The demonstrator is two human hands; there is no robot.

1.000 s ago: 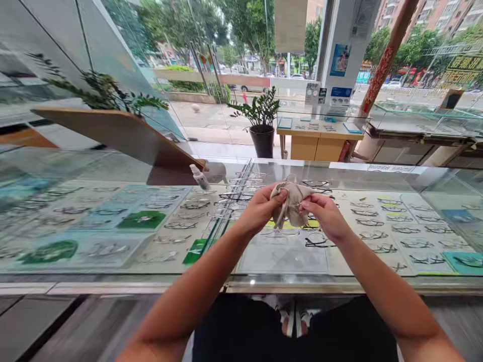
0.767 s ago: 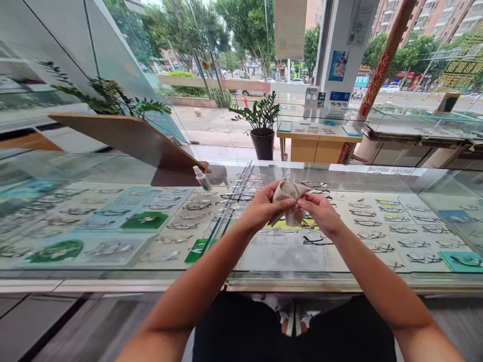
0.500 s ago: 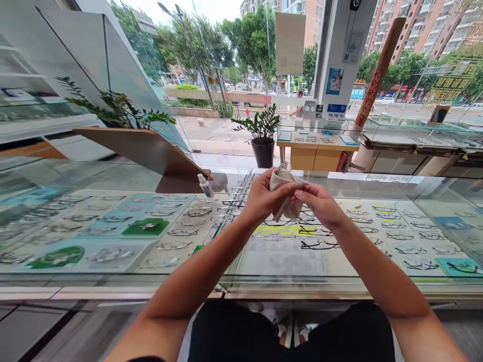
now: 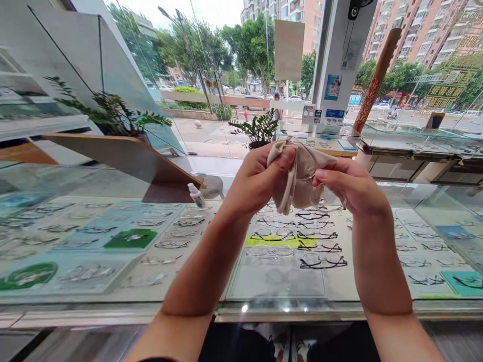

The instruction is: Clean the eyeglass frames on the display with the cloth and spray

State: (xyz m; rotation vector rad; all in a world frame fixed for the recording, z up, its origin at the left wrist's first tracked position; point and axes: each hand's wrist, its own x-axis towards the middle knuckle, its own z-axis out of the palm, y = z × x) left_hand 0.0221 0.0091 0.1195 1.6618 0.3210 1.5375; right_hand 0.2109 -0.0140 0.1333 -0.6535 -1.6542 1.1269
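A beige cloth is pinched in my left hand, thumb on top, its folds hanging below the fingers. A pair of thin-rimmed eyeglasses is partly wrapped in the cloth; one rim shows against it. My right hand grips the eyeglasses by thumb and fingertips at their right side, and a thin curved part of them hangs under the fingers. The cloth also reaches the right fingers. The far side of the eyeglasses is hidden. Both hands are held above the glass display counter.
Rows of spectacle frames lie under the counter glass. A small white spray bottle stands on top at left, beside a slanted wooden board. Potted plants and a large window are beyond. Another display table stands further off.
Both hands have come up and closer, looking larger. The cloth is more spread out, and the eyeglasses' rim now shows between the hands. The view has shifted slightly.
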